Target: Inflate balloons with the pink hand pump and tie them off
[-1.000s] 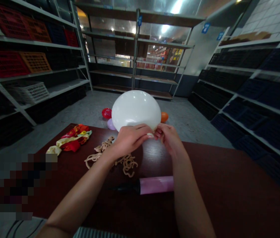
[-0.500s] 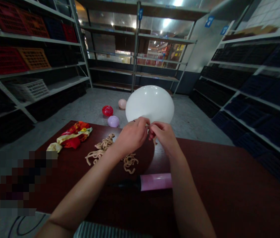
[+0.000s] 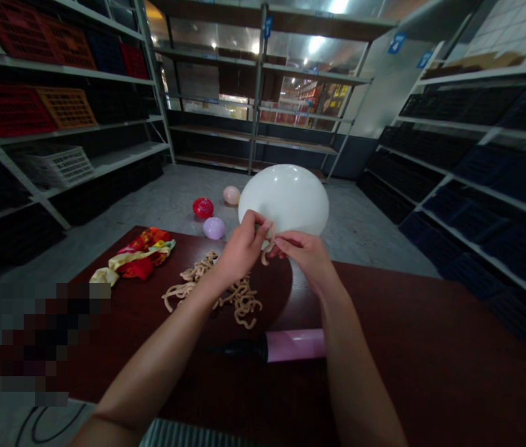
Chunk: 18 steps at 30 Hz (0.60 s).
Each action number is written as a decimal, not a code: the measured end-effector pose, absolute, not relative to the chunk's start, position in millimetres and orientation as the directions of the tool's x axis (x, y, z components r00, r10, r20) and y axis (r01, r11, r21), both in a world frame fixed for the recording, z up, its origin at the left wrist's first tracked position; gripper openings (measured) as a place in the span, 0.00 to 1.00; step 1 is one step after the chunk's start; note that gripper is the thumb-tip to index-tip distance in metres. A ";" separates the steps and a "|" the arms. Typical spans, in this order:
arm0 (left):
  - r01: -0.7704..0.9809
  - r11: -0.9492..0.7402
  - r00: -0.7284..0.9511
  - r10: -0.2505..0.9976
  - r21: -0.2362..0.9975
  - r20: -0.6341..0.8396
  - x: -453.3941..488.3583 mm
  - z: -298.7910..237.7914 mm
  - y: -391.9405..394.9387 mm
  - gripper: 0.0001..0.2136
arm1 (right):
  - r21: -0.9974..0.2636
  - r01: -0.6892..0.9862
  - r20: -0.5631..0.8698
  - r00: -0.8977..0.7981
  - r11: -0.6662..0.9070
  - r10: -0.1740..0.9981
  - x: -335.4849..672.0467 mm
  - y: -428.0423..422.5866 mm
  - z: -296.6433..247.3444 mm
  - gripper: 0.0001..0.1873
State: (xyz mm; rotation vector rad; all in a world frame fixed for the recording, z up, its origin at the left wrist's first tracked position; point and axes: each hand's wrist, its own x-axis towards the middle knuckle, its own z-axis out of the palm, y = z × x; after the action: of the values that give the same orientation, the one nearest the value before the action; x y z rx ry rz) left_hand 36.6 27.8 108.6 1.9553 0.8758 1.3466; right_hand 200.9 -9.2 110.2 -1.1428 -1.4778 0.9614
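White balloon [image 3: 285, 195], glossy skin, plumply inflated

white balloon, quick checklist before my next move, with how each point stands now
1. White balloon inflated: ok, full and rounded.
2. Tan strand in hand: ok, pinched by the left hand, its lower end hanging free.
3. Right hand close by: ok, its fingertips are beside the strand.
4. Neck sealed: cannot tell, hidden by the hands.
5. Pink pump out of the way: ok, lying on the table, away from the fingers.
6. Spare strands nearby: ok, heaped on the table.
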 end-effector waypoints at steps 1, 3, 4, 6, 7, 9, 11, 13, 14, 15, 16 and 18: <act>0.160 -0.566 0.252 0.815 0.808 0.521 36.2 107.5 29.6 0.07 | -0.945 0.199 0.251 -0.068 0.259 0.966 200.9 -8.0 109.1 0.15; 0.132 -0.522 0.228 0.844 0.843 0.486 34.8 105.3 33.6 0.08 | -0.938 0.197 0.272 -0.098 0.287 0.957 201.2 -6.6 107.6 0.14; 0.125 -0.517 0.218 0.847 0.847 0.485 33.8 104.2 35.8 0.07 | -0.936 0.193 0.277 -0.117 0.296 0.954 201.4 -6.4 107.1 0.14; 0.109 -0.525 0.206 0.843 0.844 0.497 32.2 102.1 40.0 0.07 | -0.924 0.225 0.276 -0.164 0.308 0.947 201.9 -6.8 106.7 0.14; 0.094 -0.527 0.207 0.840 0.844 0.502 31.6 101.3 41.7 0.07 | -0.912 0.264 0.273 -0.183 0.315 0.944 202.1 -7.2 106.6 0.13; 0.059 -0.523 0.223 0.837 0.850 0.500 31.1 100.1 43.6 0.08 | -0.866 0.366 0.279 -0.208 0.339 0.937 202.1 -8.1 106.1 0.09; 0.033 -0.522 0.243 0.831 0.852 0.500 31.4 99.7 43.3 0.08 | -0.820 0.446 0.298 -0.202 0.358 0.933 201.3 -9.0 105.3 0.07; 0.021 -0.528 0.260 0.823 0.849 0.505 32.1 99.9 41.7 0.08 | -0.827 0.444 0.297 -0.177 0.346 0.938 199.8 -9.9 105.3 0.07; 0.013 -0.530 0.266 0.819 0.848 0.508 32.5 100.2 40.8 0.09 | -0.862 0.399 0.267 -0.166 0.312 0.949 198.9 -10.7 106.0 0.07; -0.004 -0.528 0.272 0.817 0.849 0.509 32.7 100.6 39.8 0.09 | -0.911 0.324 0.216 -0.156 0.256 0.964 198.2 -11.6 107.4 0.06; -0.031 -0.517 0.280 0.817 0.855 0.504 33.0 101.1 38.9 0.10 | -0.956 0.225 0.154 -0.156 0.187 0.976 197.6 -12.8 109.5 0.05; -0.111 -0.471 0.310 0.820 0.875 0.481 33.8 102.7 37.0 0.12 | -0.999 0.010 0.049 -0.181 0.052 0.982 197.2 -15.3 114.8 0.05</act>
State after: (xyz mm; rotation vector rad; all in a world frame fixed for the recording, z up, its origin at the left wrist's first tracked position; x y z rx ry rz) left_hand 33.8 37.0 102.7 1.6805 0.6488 1.3050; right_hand 197.2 -15.3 114.8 -1.0911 -1.3759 1.2955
